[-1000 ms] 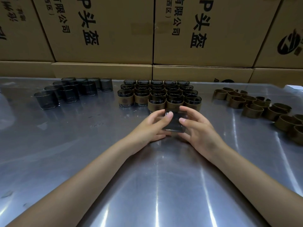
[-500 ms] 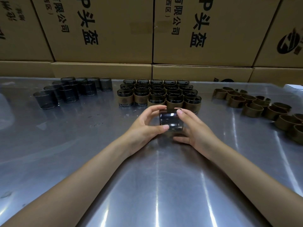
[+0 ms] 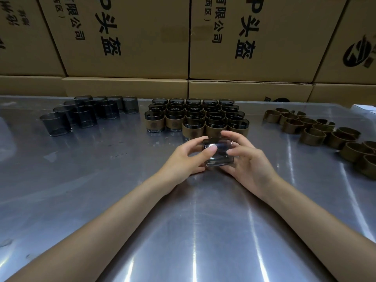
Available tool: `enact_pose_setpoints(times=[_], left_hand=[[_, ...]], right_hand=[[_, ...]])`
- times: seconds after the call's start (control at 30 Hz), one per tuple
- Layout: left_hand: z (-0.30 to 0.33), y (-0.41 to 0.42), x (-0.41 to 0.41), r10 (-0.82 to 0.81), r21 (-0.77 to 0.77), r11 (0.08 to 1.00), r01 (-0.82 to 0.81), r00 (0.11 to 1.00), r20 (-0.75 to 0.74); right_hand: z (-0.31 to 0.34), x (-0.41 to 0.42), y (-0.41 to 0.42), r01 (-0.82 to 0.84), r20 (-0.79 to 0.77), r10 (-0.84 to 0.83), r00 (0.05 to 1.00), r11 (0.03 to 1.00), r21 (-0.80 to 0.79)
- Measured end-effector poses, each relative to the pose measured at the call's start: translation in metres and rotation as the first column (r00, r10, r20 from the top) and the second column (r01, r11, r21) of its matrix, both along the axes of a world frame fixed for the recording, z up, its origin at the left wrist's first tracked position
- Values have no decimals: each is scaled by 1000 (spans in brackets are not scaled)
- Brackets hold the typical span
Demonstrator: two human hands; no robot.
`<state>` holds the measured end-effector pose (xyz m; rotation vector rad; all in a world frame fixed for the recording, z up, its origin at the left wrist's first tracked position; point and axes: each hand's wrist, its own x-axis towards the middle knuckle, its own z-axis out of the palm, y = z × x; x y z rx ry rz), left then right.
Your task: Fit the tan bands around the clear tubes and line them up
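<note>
Both hands hold one smoky clear tube [image 3: 218,152] just above the metal table [image 3: 101,180], near its middle. My left hand [image 3: 187,157] grips its left side with the thumb across the front; my right hand [image 3: 246,161] grips its right side. No band shows on this tube. Right behind it stands a block of banded tubes [image 3: 195,117] in tidy rows. Several bare tubes [image 3: 85,112] stand at the back left. Loose tan bands [image 3: 317,131] lie scattered at the right.
Stacked cardboard boxes [image 3: 183,47] form a wall along the table's far edge. A white object [image 3: 364,107] peeks in at the far right. Bare metal stretches in front of my forearms.
The tube was low on the table between my hands one second ago. It has been lifted and turned, so that its side now faces me, with my thumbs over it.
</note>
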<state>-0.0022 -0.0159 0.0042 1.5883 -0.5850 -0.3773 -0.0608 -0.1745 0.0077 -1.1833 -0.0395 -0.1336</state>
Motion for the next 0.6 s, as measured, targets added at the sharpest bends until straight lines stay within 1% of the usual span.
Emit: enact_pose_setpoints(times=[0.07, 0.1, 0.17, 0.23, 0.33, 0.47, 0.53, 0.6], left_hand=[[-4, 1, 0, 67, -104, 992, -67, 998, -2], [-5, 3, 1, 105, -152, 983, -103, 994, 6], [-6, 5, 2, 161, -204, 967, -151, 986, 32], [-7, 5, 4, 181, -179, 971, -161, 978, 100], [-8, 2, 3, 159, -83, 986, -144, 960, 228], [-10, 0, 4, 91, 7, 995, -97, 960, 265], [-10, 0, 4, 69, 14, 997, -75, 968, 243], [-8, -1, 2, 70, -19, 998, -68, 980, 185]], right_hand=[[-2, -1, 3, 35, 41, -31, 999, 993, -116], [-4, -2, 6, 72, 72, -57, 996, 972, -225], [-7, -3, 11, 158, 149, -98, 984, 870, -466], [-10, -3, 15, 218, 192, -127, 973, 776, -592], [-13, -1, 17, 279, 190, -205, 960, 678, -680], [-14, -2, 17, 290, 187, -236, 954, 554, -780], [-14, -1, 17, 256, 154, -225, 962, 550, -795], [-12, -1, 16, 217, 109, -211, 971, 602, -769]])
